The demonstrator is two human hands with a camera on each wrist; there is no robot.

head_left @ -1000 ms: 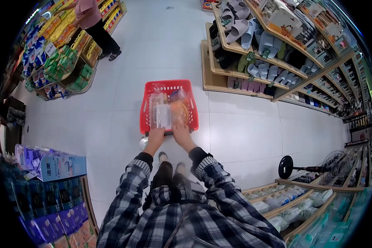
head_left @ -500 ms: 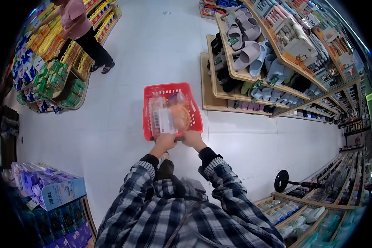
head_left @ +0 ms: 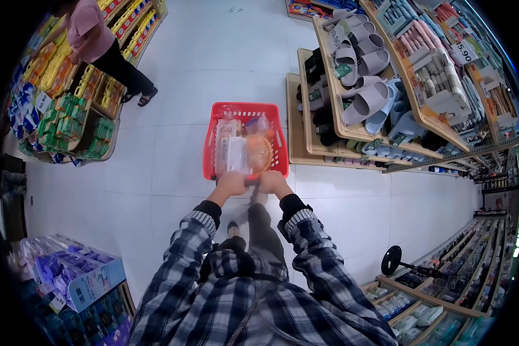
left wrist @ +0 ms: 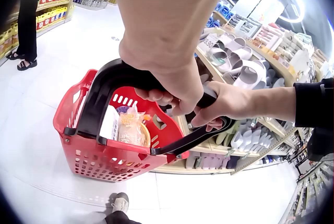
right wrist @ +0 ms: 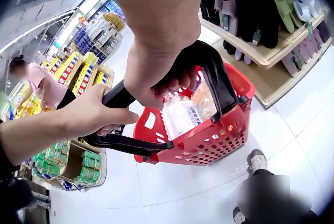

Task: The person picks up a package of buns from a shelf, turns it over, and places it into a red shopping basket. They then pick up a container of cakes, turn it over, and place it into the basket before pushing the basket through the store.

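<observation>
Both hands grip the black handle of a red shopping basket, held out in front of the body. My left hand has its fingers curled round one part of the grip bar. Close beside it, my right hand holds the other part, its fingers wrapped underneath in the right wrist view. Inside the basket lie a white package with a printed label and a clear bag of something orange and round. A blue and purple item sits toward the far end.
Slippers fill a tiered wooden shelf ahead on the right. At the left, a person in a pink top stands by shelves of yellow bottles. A box of purple packs is near left; a black fan base lies right.
My view has advanced along the aisle: the slipper shelf looks nearer and the purple packs have slid lower. The person in pink appears farther left. Both hands still grip the handle.
</observation>
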